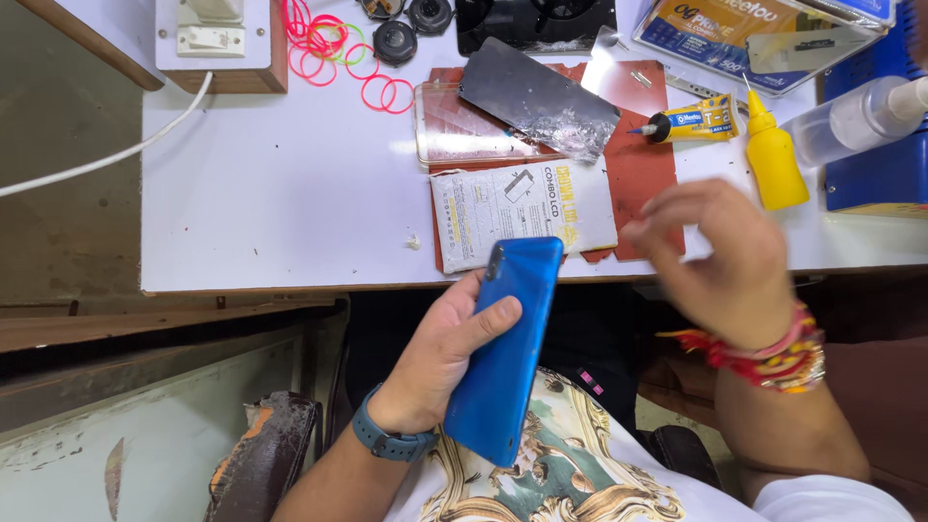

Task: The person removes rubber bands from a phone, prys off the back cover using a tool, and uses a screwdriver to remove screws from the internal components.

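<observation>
Holding: the left hand grips a blue phone back side up, thumb laid across its rear cover, fingers wrapped under its left edge.
Phone position: tilted, its top end just over the near edge of the white table, its lower end above the person's patterned shirt.
Left wrist: a dark blue watch.
Right hand: the right hand hangs in the air above the table edge, blurred, fingers loosely curled and grasping nothing, apart from the phone.
Right wrist: red and pink thread bands.
Behind the phone: a white printed packet lies on a red mat.
On the mat: a dark screen panel with a cracked corner.
Right of the mat: a yellow glue tube, a yellow squeeze bottle, a clear bottle.
Far side: pink rubber bands beside a switch block.
</observation>
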